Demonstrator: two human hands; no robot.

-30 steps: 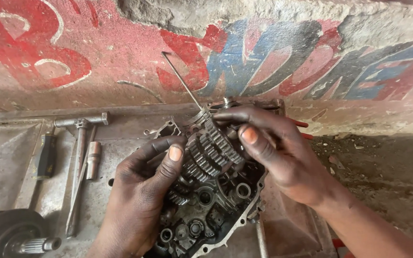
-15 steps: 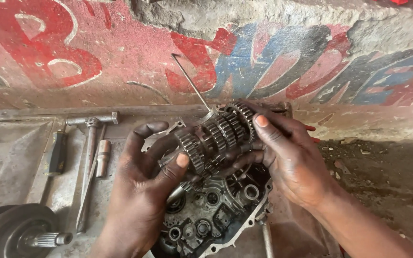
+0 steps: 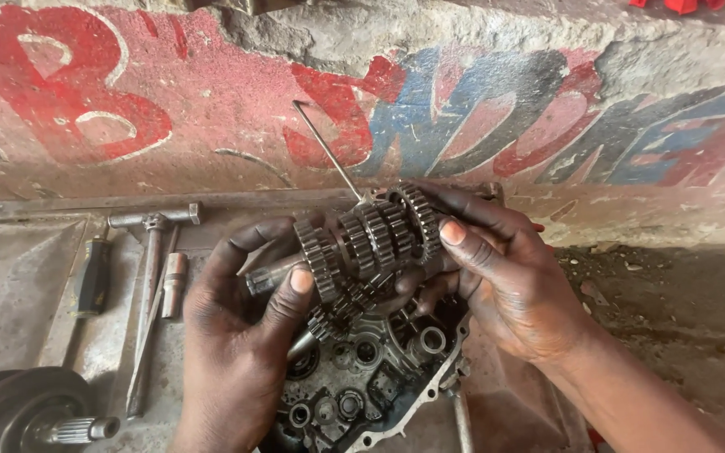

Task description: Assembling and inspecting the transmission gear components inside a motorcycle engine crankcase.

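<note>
Lifted higher since before, the gear cluster (image 3: 367, 243) now hangs above the open engine case (image 3: 362, 386). Left hand (image 3: 241, 335) and right hand (image 3: 497, 277) clamp its ends; keeping both shafts level and meshed seems wise.

The 2 bare, ungloved hands are smeared with dark grease. The left hand (image 3: 241, 335) shows grime packed into the knuckle creases and an oily thumbnail. The right hand (image 3: 505, 285) is just as oily, its forearm bare behind the wrist, with no sleeve, ring or watch visible.
</note>
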